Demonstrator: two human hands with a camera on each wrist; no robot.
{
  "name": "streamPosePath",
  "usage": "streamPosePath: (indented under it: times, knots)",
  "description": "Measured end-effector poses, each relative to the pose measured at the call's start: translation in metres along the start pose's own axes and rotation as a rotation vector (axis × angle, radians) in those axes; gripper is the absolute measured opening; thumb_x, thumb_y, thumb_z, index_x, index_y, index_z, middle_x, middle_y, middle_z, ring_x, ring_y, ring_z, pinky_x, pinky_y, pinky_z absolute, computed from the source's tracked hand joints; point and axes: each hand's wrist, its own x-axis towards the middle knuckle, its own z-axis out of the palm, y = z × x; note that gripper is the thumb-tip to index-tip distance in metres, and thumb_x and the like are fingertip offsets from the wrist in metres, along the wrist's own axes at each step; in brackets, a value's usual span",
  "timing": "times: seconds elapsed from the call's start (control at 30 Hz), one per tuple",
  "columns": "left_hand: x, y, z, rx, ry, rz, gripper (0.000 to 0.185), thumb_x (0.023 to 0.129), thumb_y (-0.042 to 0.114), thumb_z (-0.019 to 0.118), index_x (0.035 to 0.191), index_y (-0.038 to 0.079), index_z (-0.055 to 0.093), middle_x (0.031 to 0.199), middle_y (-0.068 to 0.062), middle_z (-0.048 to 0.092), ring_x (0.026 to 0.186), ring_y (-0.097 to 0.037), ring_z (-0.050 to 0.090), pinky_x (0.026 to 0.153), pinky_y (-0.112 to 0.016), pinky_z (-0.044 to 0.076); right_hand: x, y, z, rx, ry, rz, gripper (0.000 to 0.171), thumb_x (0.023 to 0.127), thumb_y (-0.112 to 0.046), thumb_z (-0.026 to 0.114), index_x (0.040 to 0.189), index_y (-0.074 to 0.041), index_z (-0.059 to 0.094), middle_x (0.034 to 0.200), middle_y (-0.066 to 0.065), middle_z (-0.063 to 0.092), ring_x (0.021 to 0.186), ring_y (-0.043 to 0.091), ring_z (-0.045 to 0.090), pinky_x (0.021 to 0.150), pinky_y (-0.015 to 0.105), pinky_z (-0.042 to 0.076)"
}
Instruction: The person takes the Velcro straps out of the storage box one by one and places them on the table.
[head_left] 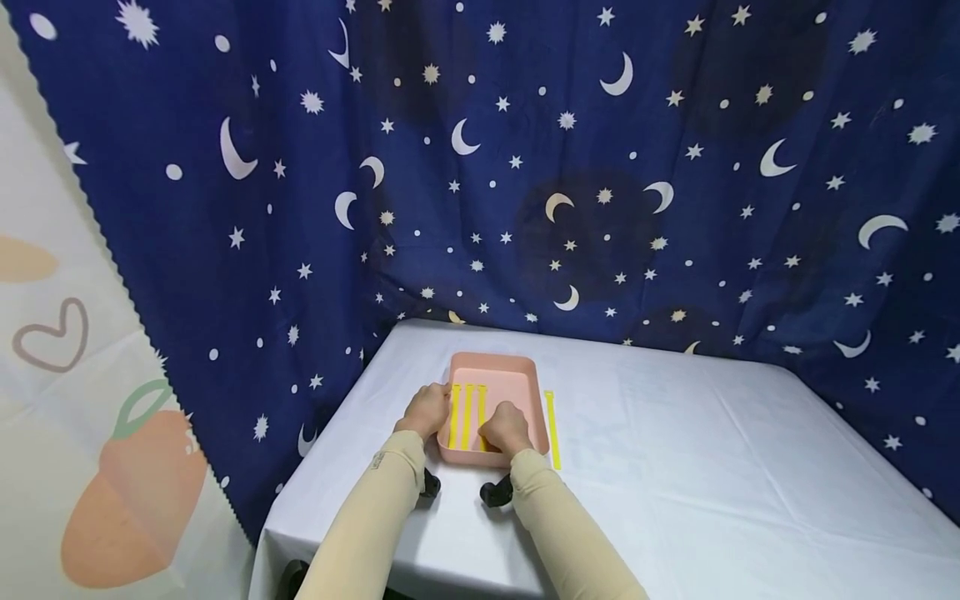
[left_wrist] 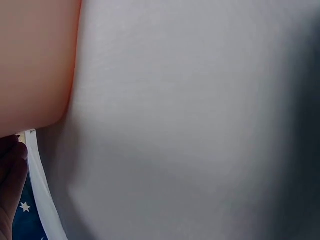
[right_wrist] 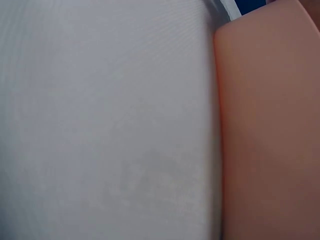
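A shallow pink tray [head_left: 517, 385] lies on the table, with three yellow strips inside, each having a slightly wider head at its far end. The left strip [head_left: 453, 421] and the middle strip [head_left: 468, 417] run side by side, lengthwise. My left hand [head_left: 426, 408] holds the tray's left side; in the left wrist view, fingers [left_wrist: 11, 182] show against its outer wall. Inside the tray, my right hand [head_left: 507, 427] has curled fingers at the near end of the third strip [head_left: 482, 407], apparently pinching it; the fingertips are hidden. The right wrist view shows the tray's outer wall [right_wrist: 270, 130].
Another yellow strip [head_left: 553, 429] lies on the white tablecloth [head_left: 675, 467], just right of the tray. Black devices [head_left: 497, 492] are worn under both wrists. A dark blue curtain [head_left: 600, 167] hangs behind the table, and a pale printed cloth [head_left: 90, 333] hangs at the left.
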Motion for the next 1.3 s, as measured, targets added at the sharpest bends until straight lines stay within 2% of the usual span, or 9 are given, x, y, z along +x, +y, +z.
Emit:
streamPosePath:
  times: [0.17,0.53,0.77,1.03,1.3]
  knots:
    - [0.0,0.0,0.0,-0.015,-0.002,-0.004,0.039,0.106,0.016,0.047,0.144,0.007,0.054,0.139,-0.015,0.062,0.123,-0.027,0.062,0.103,-0.042,0.051,0.001,0.001,0.001,0.023,-0.001,0.026,0.019,0.079,-0.008,0.076,0.092,0.001,0.065,0.081,0.009,0.061,0.073,0.023,0.056,0.062,0.026,0.042]
    - [0.0,-0.001,0.001,-0.027,-0.004,-0.015,0.04,0.106,0.016,0.046,0.144,0.007,0.054,0.139,-0.015,0.061,0.122,-0.027,0.063,0.104,-0.043,0.05,0.003,0.004,0.004,0.04,0.004,0.042,0.02,0.078,-0.011,0.078,0.089,0.0,0.067,0.079,0.007,0.062,0.072,0.021,0.056,0.062,0.024,0.043]
    - [0.0,0.0,0.001,-0.033,-0.015,-0.03,0.04,0.107,0.016,0.046,0.145,0.008,0.053,0.139,-0.016,0.061,0.123,-0.027,0.062,0.104,-0.043,0.05,0.003,0.008,0.002,0.227,-0.066,0.087,0.016,0.084,-0.009,0.075,0.08,-0.003,0.062,0.061,0.005,0.055,0.051,0.015,0.052,0.047,0.023,0.041]
    - [0.006,-0.001,0.002,-0.04,-0.033,-0.058,0.04,0.107,0.018,0.046,0.146,0.01,0.052,0.138,-0.014,0.062,0.099,-0.02,0.063,0.092,-0.038,0.053,0.005,0.009,-0.001,0.278,-0.1,0.096,0.019,0.088,-0.012,0.073,0.075,-0.005,0.061,0.055,0.002,0.053,0.047,0.013,0.05,0.044,0.022,0.039]
    - [0.003,0.0,0.002,-0.03,-0.029,-0.046,0.041,0.107,0.017,0.046,0.146,0.009,0.052,0.141,-0.014,0.06,0.11,-0.021,0.063,0.098,-0.04,0.052,0.005,0.011,-0.002,0.341,-0.122,0.122,0.022,0.09,-0.011,0.071,0.073,-0.005,0.058,0.058,0.003,0.052,0.049,0.013,0.049,0.045,0.022,0.04]
